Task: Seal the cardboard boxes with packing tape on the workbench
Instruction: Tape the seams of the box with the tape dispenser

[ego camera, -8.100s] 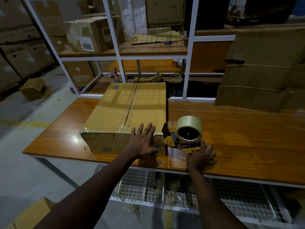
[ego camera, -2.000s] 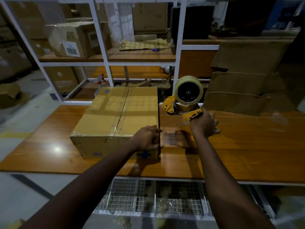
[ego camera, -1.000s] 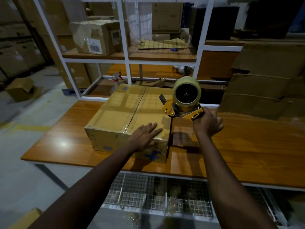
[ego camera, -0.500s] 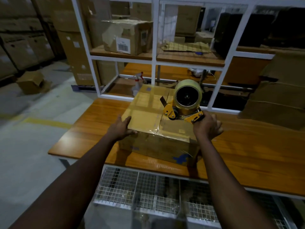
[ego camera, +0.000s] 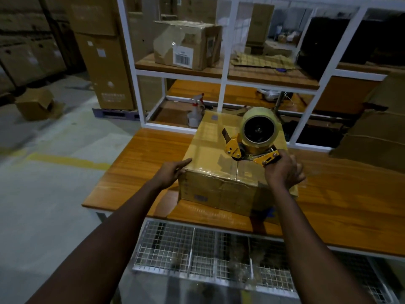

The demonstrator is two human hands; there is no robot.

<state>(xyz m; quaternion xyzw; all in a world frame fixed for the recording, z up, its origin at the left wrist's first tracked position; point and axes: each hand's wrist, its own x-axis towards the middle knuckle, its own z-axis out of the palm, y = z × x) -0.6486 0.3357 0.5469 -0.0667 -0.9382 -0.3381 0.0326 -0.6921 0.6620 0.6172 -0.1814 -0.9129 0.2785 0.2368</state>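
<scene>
A closed cardboard box (ego camera: 210, 150) stands on the wooden workbench (ego camera: 341, 202), its short end toward me, with glossy tape along the top seam. My left hand (ego camera: 172, 172) rests with straight fingers on the box's near left top corner. My right hand (ego camera: 282, 172) grips the handle of a yellow tape dispenser (ego camera: 252, 139) carrying a pale tape roll. The dispenser sits over the near right part of the box top, its blade end pointing left.
A white shelf frame (ego camera: 223, 73) rises behind the bench and holds a labelled carton (ego camera: 186, 44) and flat cardboard. A spray bottle (ego camera: 195, 110) stands behind the box. Flattened cardboard (ego camera: 377, 137) leans at the right. Wire baskets (ego camera: 197, 246) hang under the bench front.
The box has been turned so its short end faces me. My left hand shifted from the top near edge to the left corner. The dispenser came down over the box top.
</scene>
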